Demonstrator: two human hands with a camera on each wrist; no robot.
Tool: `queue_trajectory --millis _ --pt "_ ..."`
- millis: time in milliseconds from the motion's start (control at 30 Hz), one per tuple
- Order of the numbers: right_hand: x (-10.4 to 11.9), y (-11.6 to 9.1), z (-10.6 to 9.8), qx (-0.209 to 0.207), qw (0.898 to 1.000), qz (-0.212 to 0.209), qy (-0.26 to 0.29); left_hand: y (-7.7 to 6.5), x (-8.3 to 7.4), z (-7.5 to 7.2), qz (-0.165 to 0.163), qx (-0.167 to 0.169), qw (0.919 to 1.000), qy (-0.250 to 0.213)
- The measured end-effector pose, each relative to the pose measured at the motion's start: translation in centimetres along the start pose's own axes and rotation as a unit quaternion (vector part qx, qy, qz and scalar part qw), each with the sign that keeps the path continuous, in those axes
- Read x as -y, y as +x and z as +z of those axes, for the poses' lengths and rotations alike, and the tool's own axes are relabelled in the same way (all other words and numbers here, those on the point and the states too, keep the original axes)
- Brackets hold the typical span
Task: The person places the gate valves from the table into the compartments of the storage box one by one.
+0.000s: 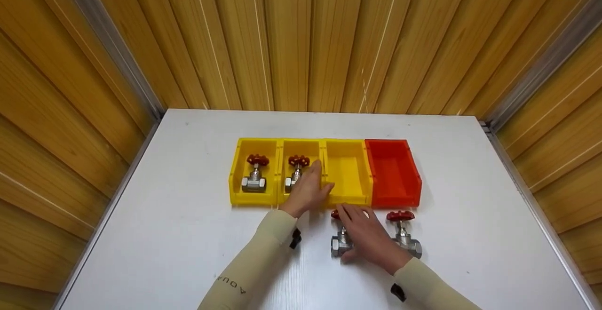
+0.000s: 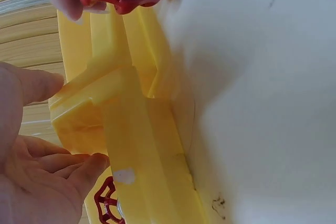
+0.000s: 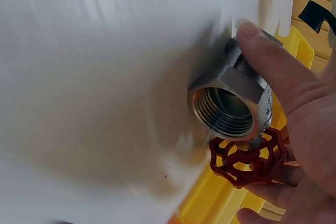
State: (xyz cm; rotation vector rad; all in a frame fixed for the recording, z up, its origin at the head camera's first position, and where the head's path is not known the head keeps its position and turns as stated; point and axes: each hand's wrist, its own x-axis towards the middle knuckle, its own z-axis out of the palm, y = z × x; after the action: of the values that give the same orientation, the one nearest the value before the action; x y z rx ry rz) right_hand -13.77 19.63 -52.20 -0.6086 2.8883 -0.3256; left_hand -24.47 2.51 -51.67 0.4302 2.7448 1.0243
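Valve [image 3: 241, 82]: right grip [image 1: 370, 235] (pinched, apparently).

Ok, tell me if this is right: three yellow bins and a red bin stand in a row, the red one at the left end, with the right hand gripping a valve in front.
Wrong end: the head view shows the red bin at the right, not the left. Three yellow bins share its row, and the right hand grips a valve in front.

Red bin [image 1: 394, 174] is free above; valve [image 1: 404, 238] stands in front.
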Motion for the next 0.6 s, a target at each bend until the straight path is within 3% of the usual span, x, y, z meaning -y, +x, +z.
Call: queue_trajectory --millis 233,600 --pt "0.45 -0.06 0.12 -0.002 1.0 0.004 -0.028 0.4 -0.49 0.39 -0.006 -0.015 0.9997 0.017" --pt "0.93 0.12 0.35 -0.003 0.999 0.019 -0.048 0.7 -0.91 0.66 -0.042 -0.017 0.9989 0.011"
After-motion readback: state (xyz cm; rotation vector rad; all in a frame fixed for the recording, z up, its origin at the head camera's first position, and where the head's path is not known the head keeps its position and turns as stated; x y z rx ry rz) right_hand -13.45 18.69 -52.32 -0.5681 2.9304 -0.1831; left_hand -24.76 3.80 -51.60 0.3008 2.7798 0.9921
